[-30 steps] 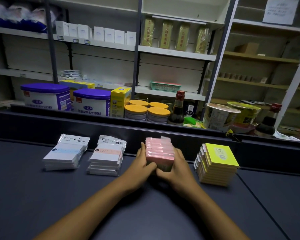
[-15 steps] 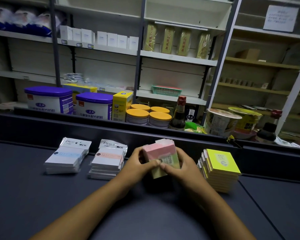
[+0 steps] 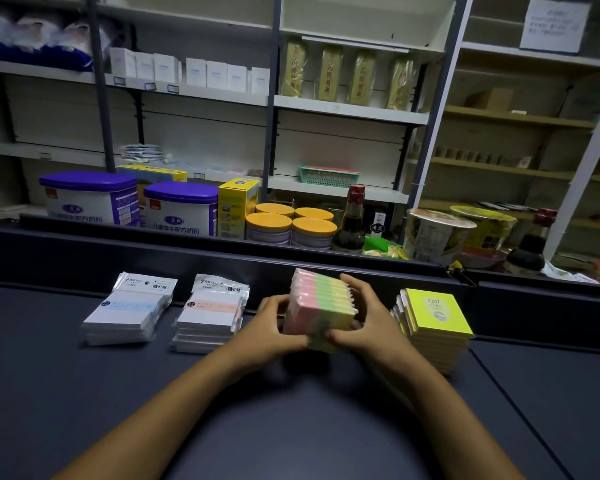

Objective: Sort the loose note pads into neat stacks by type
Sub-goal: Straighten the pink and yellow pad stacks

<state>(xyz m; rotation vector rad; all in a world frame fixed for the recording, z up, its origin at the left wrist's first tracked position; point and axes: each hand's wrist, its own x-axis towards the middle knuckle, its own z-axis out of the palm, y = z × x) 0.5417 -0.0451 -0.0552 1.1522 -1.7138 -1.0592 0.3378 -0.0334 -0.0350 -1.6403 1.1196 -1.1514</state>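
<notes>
Both hands grip bundle of pink-green-yellow pads (image 3: 321,306) at table (image 3: 84,393) centre: left hand (image 3: 274,327) curled on left edge, right hand (image 3: 368,320) wrapped over right side. Pads plastic-wrapped, colour bands pink, green, yellow. Blue-banded stack (image 3: 127,313) far left, orange-banded stack (image 3: 210,317) beside, yellow stack (image 3: 433,323) right.

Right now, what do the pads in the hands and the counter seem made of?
Pads: paper blocks, pink, green and yellow, seemingly in clear glossy film, since crinkled wrap edges show along the right side.
Counter: smooth dark matte surface, laminate or plastic perhaps; a seam line crosses it.
</notes>
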